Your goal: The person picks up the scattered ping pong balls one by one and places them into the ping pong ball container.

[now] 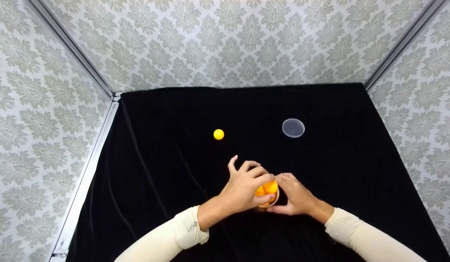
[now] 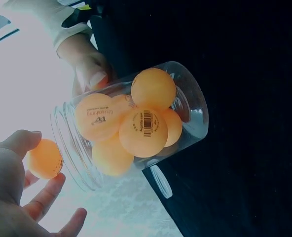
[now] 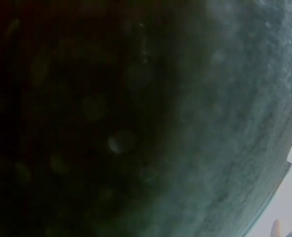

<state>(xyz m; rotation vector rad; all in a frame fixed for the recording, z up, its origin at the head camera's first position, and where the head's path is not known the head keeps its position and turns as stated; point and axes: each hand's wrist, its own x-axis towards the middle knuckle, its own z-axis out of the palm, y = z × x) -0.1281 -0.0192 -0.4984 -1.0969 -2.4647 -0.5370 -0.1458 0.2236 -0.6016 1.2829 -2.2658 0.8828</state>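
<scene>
A clear plastic jar (image 2: 198, 116) holds several orange ping-pong balls (image 2: 143, 132), some with printed marks. My right hand (image 1: 297, 197) grips the side of the jar, its thumb and fingers around the wall. Right at the threaded mouth, my left hand (image 1: 241, 189) pinches one orange ping-pong ball (image 2: 45, 159) between thumb and fingers. In the left wrist view that ball overlaps the rim, outside the group in the jar. The right wrist view is mostly dark and blurred, with bits of fingers at its lower right corner.
A single yellow-orange ball (image 1: 218, 134) lies on the black cloth (image 1: 166, 120) beyond my left hand. Farther right, a round clear lid (image 1: 293, 127) lies flat. Patterned walls (image 1: 230, 43) with metal frame strips border the cloth at the back and sides.
</scene>
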